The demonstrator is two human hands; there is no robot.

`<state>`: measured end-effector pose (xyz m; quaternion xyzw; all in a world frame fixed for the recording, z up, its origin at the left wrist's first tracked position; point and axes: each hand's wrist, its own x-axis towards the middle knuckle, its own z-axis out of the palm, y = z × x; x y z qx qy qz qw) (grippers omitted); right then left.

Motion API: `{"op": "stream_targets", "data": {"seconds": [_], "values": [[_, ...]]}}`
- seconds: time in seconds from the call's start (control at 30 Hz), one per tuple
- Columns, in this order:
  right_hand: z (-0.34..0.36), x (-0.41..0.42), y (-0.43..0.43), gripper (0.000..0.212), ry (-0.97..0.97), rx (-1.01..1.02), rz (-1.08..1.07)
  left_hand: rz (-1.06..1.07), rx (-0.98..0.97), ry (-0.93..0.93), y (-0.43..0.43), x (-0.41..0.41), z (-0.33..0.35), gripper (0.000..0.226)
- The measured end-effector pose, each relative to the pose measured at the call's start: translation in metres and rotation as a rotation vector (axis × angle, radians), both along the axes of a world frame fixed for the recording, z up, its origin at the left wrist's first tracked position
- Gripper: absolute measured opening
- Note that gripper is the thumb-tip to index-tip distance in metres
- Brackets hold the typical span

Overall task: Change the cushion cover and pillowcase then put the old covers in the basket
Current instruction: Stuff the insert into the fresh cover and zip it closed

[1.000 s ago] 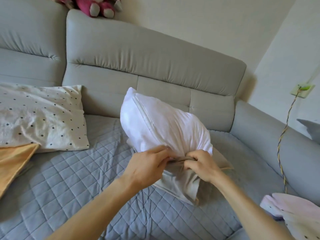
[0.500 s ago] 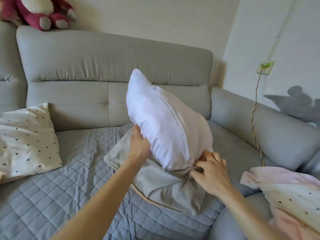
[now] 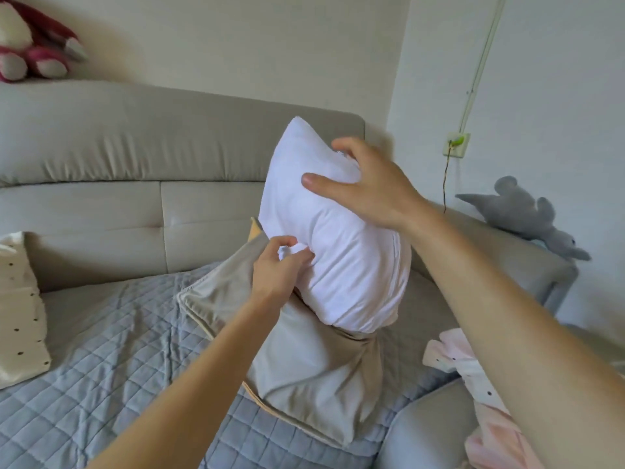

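While standing upright on the sofa (image 3: 101,204), white cushion insert (image 3: 341,252), soft and puffy, with a zipper seam down its right side, long axis nearly vertical. Lower end sunk in the beige cushion cover (image 3: 304,367), smooth fabric with piped edge, bunched below. Left hand (image 3: 280,265) lower and nearer the cover mouth, grip pinching cover edge together with a white fold. Right hand (image 3: 368,187) spread open on the top, pressing, not grasping. Beneath, quilted blue mat (image 3: 118,333); dotted pillow (image 3: 20,306) well apart at left.
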<state>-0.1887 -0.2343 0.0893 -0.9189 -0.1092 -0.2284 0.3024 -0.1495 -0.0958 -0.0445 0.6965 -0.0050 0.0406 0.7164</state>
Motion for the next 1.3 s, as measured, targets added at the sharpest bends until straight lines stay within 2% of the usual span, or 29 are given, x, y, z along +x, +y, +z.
{"op": "stream_targets", "data": {"seconds": [0.1,0.17,0.23,0.3,0.37,0.43,0.53,0.6,0.67,0.73,0.77,0.87,0.93,1.03,1.17,1.3], "values": [[0.015,0.027,0.015,0.115,0.073,-0.184,-0.041,-0.030,-0.020,-0.016,0.000,0.003,0.003,0.015],[0.018,0.038,0.014,0.118,0.085,-0.298,-0.120,0.029,-0.060,-0.032,0.004,0.012,-0.002,0.023],[0.010,0.041,0.009,0.109,0.102,-0.417,-0.183,0.151,-0.019,-0.014,0.009,0.020,-0.015,0.025],[-0.015,0.042,0.003,0.093,0.048,-0.510,-0.233,0.200,0.100,0.028,0.010,0.023,-0.030,0.027],[-0.046,0.042,-0.005,0.070,-0.086,-0.568,-0.290,0.162,0.213,0.059,0.005,0.023,-0.042,0.021],[-0.074,0.040,-0.018,0.054,-0.207,-0.598,-0.314,0.120,0.331,0.088,-0.003,0.024,-0.052,0.026],[-0.098,0.031,-0.035,0.047,-0.300,-0.595,-0.214,0.074,0.435,0.109,-0.014,0.027,-0.062,0.031],[-0.106,0.020,-0.038,0.052,-0.274,-0.615,-0.169,0.061,0.411,0.123,-0.022,0.024,-0.060,0.043],[-0.113,0.010,-0.039,0.071,-0.235,-0.673,-0.173,0.052,0.388,0.124,-0.030,0.021,-0.056,0.054],[-0.121,0.004,-0.039,0.096,-0.203,-0.735,-0.205,0.050,0.371,0.122,-0.038,0.021,-0.053,0.041],[-0.125,0.004,-0.040,0.101,-0.195,-0.772,-0.219,0.059,0.350,0.128,-0.042,0.022,-0.054,0.033],[-0.138,0.014,-0.044,0.095,-0.242,-0.859,-0.275,0.059,0.261,0.122,-0.049,0.024,-0.056,0.019],[-0.144,0.025,-0.047,0.092,-0.244,-0.827,-0.370,0.023,0.223,0.090,-0.052,0.021,-0.059,0.020],[-0.144,0.042,-0.059,0.083,-0.197,-0.705,-0.394,0.051,0.307,0.099,-0.050,0.021,-0.068,0.028],[-0.129,0.046,-0.073,0.058,-0.113,-0.181,-0.271,0.102,0.492,0.087,-0.061,0.026,-0.071,0.026],[-0.122,0.041,-0.088,0.051,-0.033,0.006,-0.298,0.167,0.595,0.045,-0.076,0.027,-0.064,0.033]]}}
